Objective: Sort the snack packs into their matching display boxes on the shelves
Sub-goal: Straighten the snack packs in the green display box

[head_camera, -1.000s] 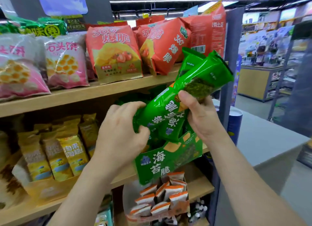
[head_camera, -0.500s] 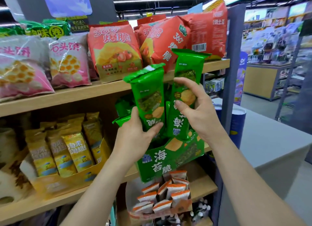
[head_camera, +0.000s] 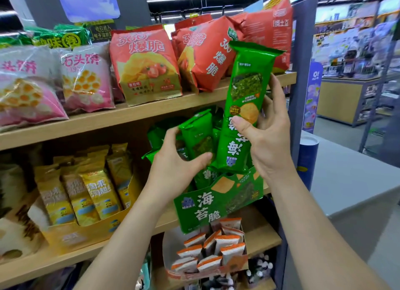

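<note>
Right hand (head_camera: pixel 270 144) grips a pack (head_camera: pixel 245 88) above the box (head_camera: pixel 216 205); left hand (head_camera: pixel 177 172) grips a second pack (head_camera: pixel 198 136) at its mouth. Judged light, crushable: hold mid-body.

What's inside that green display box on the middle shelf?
Green snack packs stand in the green display box; the left hand grips one, the right hand holds another upright over it. The box front and hands hide their lower parts and the count.

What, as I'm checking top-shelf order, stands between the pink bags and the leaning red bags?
Head view: one upright red bag with a tomato picture, between the pink bags and the leaning red bags.
</note>
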Available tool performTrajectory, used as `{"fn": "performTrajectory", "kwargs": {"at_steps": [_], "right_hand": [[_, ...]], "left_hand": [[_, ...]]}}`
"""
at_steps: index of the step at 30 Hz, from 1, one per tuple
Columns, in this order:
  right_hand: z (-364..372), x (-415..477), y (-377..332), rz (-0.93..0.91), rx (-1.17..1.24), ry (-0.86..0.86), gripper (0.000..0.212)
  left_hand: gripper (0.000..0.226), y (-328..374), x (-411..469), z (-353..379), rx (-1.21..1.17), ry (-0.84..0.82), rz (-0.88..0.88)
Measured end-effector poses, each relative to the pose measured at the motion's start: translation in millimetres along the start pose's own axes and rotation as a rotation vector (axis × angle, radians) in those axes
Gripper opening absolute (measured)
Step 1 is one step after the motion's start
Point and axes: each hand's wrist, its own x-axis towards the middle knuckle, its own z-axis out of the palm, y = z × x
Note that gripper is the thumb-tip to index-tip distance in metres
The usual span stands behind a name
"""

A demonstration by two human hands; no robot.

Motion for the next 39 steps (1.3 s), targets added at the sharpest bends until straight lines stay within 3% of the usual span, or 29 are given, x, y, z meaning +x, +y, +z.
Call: {"fn": "performTrajectory", "kwargs": {"at_steps": [6, 11, 16, 20, 23, 26, 29, 32, 34, 37, 39], "right_hand": [[0, 1, -5, 0.044, 0.106, -0.002, 0.074], [1, 3, -11, 0.065, 0.178, -0.012, 0.066], [5, -6, 1, 0.152, 0.200, -0.022, 0.060], [11, -13, 14, 0.189, 0.124, -0.044, 0.068], [15, -14, 20, 0.219, 0.077, -0.076, 0.072], [11, -16, 25, 0.236, -0.039, -0.167, 0.074], [2, -20, 29, 0.273, -0.275, -0.297, 0.077], [-4, -24, 29, 0.289, -0.500, -0.408, 0.080], [-4, -29, 27, 0.328, -0.639, -0.474, 0.088], [-3, -42, 29, 0.297, -0.851, -0.508, 0.092], [-3, -45, 30, 0.263, -0.908, -0.486, 0.090]], "left_hand": [[0.055, -9, 9, -1, 0.037, -0.042, -0.013], [0.083, -11, 14, 12, 0.165, 0.000, 0.018], [0.078, -15, 17, 24, 0.521, 0.137, 0.183], [0.060, -26, 2, 15, 0.486, 0.324, 0.413], [0.055, -37, -11, 2, 0.526, 0.447, 0.388], [0.076, -49, -8, -9, 0.479, 0.270, 0.086], [0.075, -55, 2, -16, 0.239, 0.158, -0.022], [0.069, -49, 4, -14, 0.116, 0.176, 0.049], [0.061, -48, -1, -9, 0.269, 0.221, 0.153], [0.032, -46, -19, 0, 0.560, 0.429, 0.449], [0.031, -41, -35, 13, 0.584, 0.360, 0.557]]}}
